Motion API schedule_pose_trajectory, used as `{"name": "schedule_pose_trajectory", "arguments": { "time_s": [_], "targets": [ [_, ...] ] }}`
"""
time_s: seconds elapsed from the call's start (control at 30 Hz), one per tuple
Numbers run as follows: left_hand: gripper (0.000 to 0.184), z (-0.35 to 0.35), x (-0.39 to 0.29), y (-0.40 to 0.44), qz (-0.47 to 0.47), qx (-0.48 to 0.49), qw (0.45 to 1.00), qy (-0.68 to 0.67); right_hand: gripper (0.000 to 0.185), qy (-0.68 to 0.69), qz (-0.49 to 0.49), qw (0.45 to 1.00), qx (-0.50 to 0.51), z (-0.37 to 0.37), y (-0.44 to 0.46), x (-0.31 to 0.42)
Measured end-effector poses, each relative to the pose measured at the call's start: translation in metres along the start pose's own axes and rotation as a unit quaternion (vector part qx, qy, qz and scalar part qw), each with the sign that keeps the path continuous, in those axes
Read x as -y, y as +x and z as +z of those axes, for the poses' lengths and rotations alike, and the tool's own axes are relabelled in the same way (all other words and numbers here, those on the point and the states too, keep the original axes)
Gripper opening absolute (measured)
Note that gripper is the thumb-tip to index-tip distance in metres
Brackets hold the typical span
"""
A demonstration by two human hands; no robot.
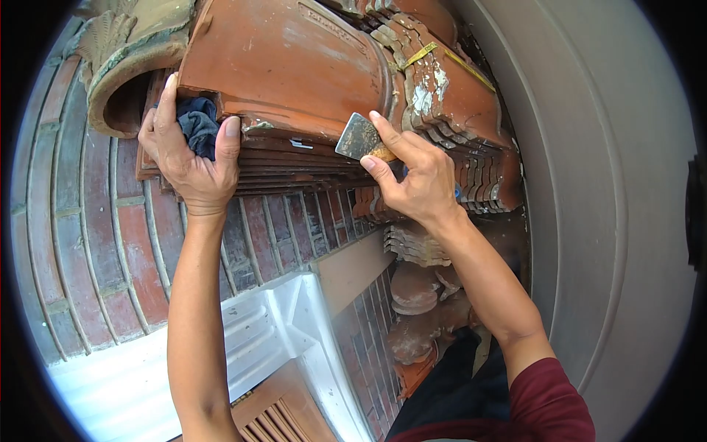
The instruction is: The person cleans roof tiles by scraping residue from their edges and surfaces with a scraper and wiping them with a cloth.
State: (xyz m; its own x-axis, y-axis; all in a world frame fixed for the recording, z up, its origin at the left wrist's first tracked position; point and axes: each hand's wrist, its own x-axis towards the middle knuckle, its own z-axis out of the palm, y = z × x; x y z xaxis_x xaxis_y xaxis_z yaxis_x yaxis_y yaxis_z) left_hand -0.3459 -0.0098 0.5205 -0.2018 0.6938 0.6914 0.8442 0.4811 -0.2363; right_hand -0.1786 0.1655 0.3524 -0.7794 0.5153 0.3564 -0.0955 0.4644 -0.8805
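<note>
My right hand [414, 166] grips a putty knife [359, 137], its worn square blade lying near the lower edge of an orange clay roof tile [291, 66]. A bunched dark blue cloth [199, 127] sits between the thumb and fingers of my left hand [193, 158]. That hand's fingers reach up along the tile's left end, and its thumb touches the lower edge. Several more tiles [294, 158] are stacked beneath the top one. A chipped, pale patch shows on the edge just right of my left thumb.
A curved ridge tile [125, 81] with an open round end lies at the upper left. More stacked tiles [460, 96], with white smears and yellow tape, stand to the right. A brick surface [110, 236], white molding [283, 317] and a grey panel [589, 184] surround the work.
</note>
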Motion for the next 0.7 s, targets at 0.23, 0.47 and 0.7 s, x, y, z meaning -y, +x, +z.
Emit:
{"name": "schedule_pose_trajectory", "arguments": {
  "time_s": [0.23, 0.47, 0.7],
  "targets": [
    [0.074, 0.0, 0.0, 0.0, 0.003, 0.003, 1.0, -0.004, 0.054, 0.084, 0.019, 0.987, 0.135, -0.006, 0.008, -0.02],
    [0.071, -0.002, -0.003, 0.002, -0.003, 0.03, 1.0, 0.0, 0.056, 0.083, -0.019, 0.971, 0.222, -0.015, 0.048, -0.01],
    [0.072, -0.003, -0.003, 0.001, -0.005, 0.039, 0.999, -0.006, 0.05, 0.096, -0.065, 0.96, 0.254, -0.015, 0.067, -0.015]
  ]
}}
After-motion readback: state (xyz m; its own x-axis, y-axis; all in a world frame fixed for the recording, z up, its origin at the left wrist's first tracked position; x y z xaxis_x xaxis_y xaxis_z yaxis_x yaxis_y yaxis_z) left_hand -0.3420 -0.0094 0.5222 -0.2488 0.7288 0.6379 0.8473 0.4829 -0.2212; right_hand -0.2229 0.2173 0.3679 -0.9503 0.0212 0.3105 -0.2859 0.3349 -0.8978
